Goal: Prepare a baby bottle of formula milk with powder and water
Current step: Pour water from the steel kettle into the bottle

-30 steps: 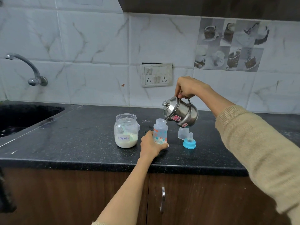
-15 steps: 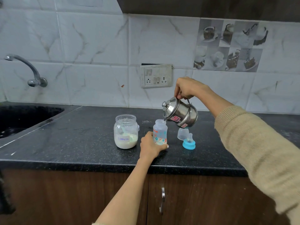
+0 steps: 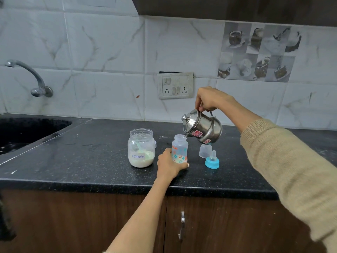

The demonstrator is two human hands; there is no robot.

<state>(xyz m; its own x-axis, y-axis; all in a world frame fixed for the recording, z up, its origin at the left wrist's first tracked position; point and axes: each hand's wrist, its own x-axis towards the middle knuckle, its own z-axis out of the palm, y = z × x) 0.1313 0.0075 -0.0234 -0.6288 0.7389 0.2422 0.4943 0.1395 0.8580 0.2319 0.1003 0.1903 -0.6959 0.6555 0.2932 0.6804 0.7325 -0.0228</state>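
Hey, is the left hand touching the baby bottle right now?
Touching. The head view shows the left hand wrapped around the lower part of the bottle, fingers against its side, steadying it on the counter.

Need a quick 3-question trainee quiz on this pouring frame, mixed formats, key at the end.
1. True or false: the left hand steadies the baby bottle on the countertop.
2. What does the right hand tilt over the bottle's mouth? A) steel kettle B) glass jug C) plastic cup
3. Fill in: the blue-ringed teat stands on the counter to the ____ of the bottle as the camera sees it.

Key: 1 true. 2 A, the steel kettle, spout at the bottle's opening. 3 right; the formula jar stands on the other side.
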